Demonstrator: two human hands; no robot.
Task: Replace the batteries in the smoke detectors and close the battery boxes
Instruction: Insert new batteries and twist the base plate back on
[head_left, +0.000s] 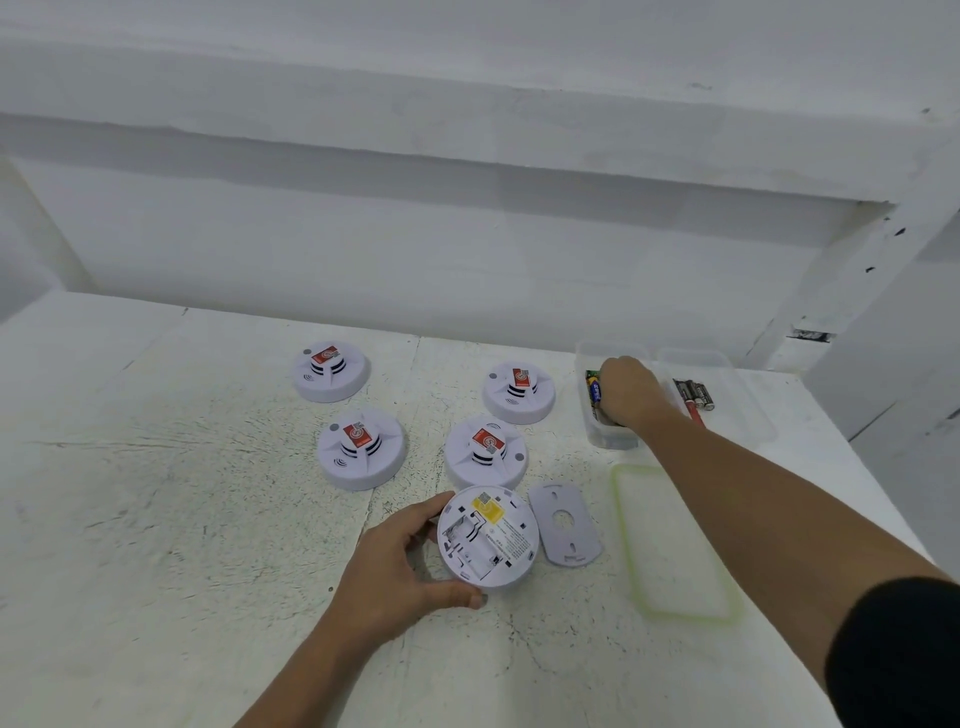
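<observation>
Detector (485, 538) in left hand (400, 561)

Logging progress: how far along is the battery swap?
Done: the flipped detector is open, its bay looks empty, its cover plate lies beside it. In hand: left hand holds it while right hand reaches into the battery tub. Left: fit batteries, close it; four other detectors sit face up.

Scuffed white tabletop (182, 519), flecked with dark cracks, seamed down its middle. Behind, plain white wall (415, 260) with stepped ledge (467, 156).
</observation>
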